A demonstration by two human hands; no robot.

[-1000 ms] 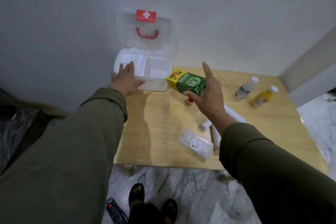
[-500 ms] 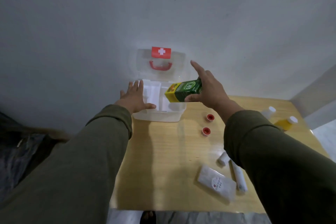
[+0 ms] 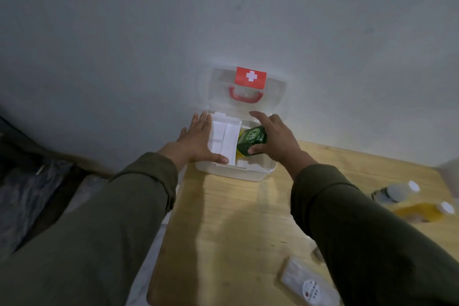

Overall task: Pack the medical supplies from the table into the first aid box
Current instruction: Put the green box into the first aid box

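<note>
right fingers [image 3: 258, 150] grasp green "ob" carton [image 3: 251, 140] inside first aid box [image 3: 236, 171]; left fingers [image 3: 202, 123] flat, released.

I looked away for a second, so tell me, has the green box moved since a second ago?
Yes. The green box, gripped in the right hand, went from beside the first aid box, over the table, to down inside its right compartment.

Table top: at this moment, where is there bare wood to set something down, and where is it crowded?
The widest bare patch of the table lies between the two sleeves, bordered by the first aid box behind and the white packet at the near right. Crowded: the right edge with the two bottles, and the box, where the left hand and right hand with the green carton meet.
</note>
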